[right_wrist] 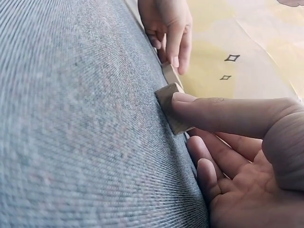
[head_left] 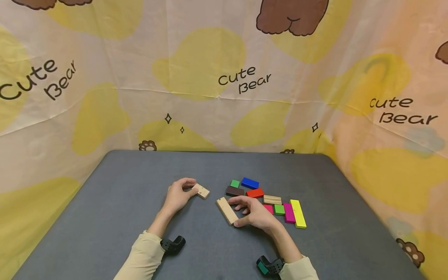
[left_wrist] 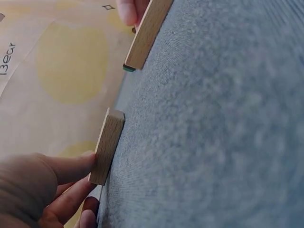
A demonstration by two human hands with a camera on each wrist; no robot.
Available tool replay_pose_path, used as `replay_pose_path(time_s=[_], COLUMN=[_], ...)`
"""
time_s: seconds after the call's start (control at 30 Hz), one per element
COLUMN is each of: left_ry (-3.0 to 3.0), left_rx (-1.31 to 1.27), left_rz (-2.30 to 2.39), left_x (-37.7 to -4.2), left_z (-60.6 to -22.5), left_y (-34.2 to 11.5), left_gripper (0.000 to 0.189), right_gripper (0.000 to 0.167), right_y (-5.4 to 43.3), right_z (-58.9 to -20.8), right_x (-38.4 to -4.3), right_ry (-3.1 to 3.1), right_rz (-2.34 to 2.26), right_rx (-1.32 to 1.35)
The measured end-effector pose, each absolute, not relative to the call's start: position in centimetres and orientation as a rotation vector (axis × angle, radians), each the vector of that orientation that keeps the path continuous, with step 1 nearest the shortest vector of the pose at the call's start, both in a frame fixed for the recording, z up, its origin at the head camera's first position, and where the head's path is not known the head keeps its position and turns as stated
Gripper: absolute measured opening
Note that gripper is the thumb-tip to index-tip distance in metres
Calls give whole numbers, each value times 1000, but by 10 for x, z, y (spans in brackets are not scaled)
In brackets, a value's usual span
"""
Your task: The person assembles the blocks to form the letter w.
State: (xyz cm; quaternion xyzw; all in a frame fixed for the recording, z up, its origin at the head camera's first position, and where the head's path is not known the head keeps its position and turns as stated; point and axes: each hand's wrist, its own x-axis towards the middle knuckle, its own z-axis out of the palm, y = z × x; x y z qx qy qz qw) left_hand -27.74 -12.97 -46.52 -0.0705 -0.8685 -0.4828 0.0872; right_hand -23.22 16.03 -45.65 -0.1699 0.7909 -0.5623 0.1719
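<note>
On the grey table my left hand pinches the near-left end of a short pale wooden block marked with small dark dots. The left wrist view has the thumb on one side of that block. To the right, my right hand holds a longer pale wooden block, its thumb at the near end and a finger by the far end. In the right wrist view, the thumb lies against the end face of this block. A gap separates the two wooden blocks.
Coloured blocks lie flat around and beyond my right hand: blue, dark brown, red, magenta, yellow, two green, one pinkish red. A striped wooden block lies among them. A patterned cloth hangs behind the table.
</note>
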Motion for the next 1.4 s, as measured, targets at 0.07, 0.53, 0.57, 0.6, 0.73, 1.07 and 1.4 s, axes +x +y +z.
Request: replay_pose_path(time_s=[0.07,0.53,0.57,0.6,0.73,1.07,1.4], left_ry=[-2593,-2580,-2583,-2585,-2596,-2600,-2629], left_rx=[-209,-173,-172,-165,-149,-145,-223], left_rz=[-1439,-1471,-1471,-1475,-1482,-1505,-1498], left_x=[-277,-275,-275,-275,-274,-276,-275], left_z=[-466,-468,-468,-467,-468,-469,-467], left_y=[-129,-122,-122,-122,-122,-123,-122], left_gripper=[29,35,36,36,36,37,36], right_gripper=[63,61,61,61,62,58,56], right_y=[160,155,154,153,150,143,128], right_z=[-457,-451,-451,-451,-453,-455,-457], right_x=[-233,-225,-224,-223,-218,-208,-204], right_ry=[2243,2302,2310,2316,2346,2423,2437], right_rz=[-1585,-1485,-1487,-1490,-1493,-1516,-1542], right_rx=[-504,-550,-544,-541,-533,-469,-445])
